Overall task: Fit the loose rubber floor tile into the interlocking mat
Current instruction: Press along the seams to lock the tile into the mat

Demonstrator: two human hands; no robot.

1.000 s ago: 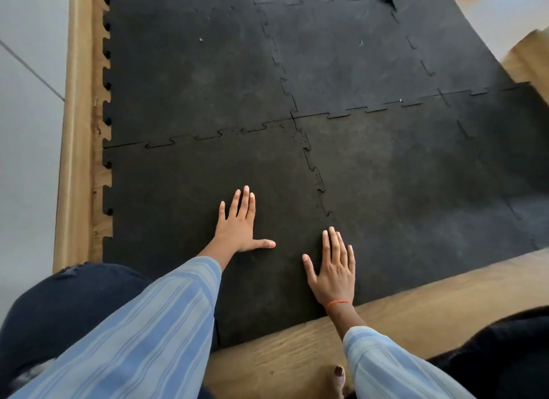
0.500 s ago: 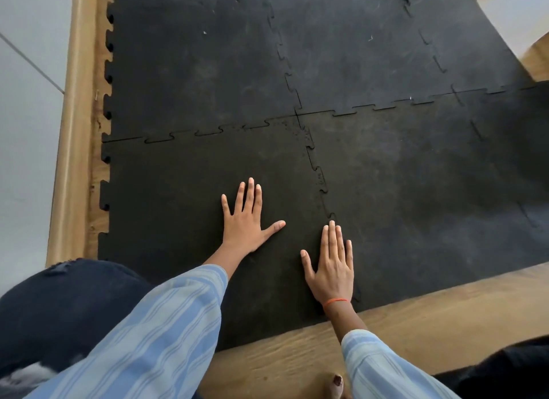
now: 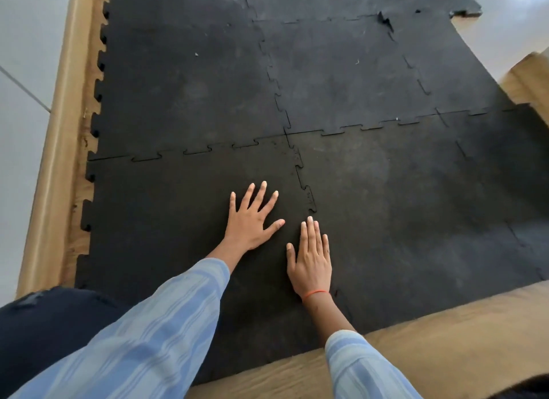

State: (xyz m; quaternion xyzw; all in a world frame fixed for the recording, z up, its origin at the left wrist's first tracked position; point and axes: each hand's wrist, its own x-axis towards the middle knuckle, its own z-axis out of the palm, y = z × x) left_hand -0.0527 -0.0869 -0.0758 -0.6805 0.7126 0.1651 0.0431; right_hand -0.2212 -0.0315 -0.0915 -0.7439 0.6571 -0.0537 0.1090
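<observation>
Your left hand (image 3: 249, 221) lies flat, fingers (image 3: 260, 194) spread and released, palm down on the tile (image 3: 178, 214). Your right hand (image 3: 310, 257) lies flat just beside it, its fingers (image 3: 310, 229) together and straight, gripping nothing; your left thumb tip is close to your right fingertips. The right hand rests over the toothed seam (image 3: 307, 190) that runs away from those fingertips, so it seems to bridge the tile and the piece to its right. An orange band (image 3: 315, 293) circles your right wrist, and both arms wear blue striped sleeves (image 3: 166, 324).

The tile is the near-left piece of the mat (image 3: 341, 80). Beyond your left fingers, its far edge meets the next piece along another toothed seam (image 3: 202, 150), which looks closed. To the left of your left fingers, the tile's outer teeth stand free over the wooden floor (image 3: 445, 345). Far past your right fingers, one mat joint (image 3: 386, 21) sticks up, and the mat's far right corner (image 3: 463, 9) is ragged. A pale wall (image 3: 20, 101) borders the floor on the left.
</observation>
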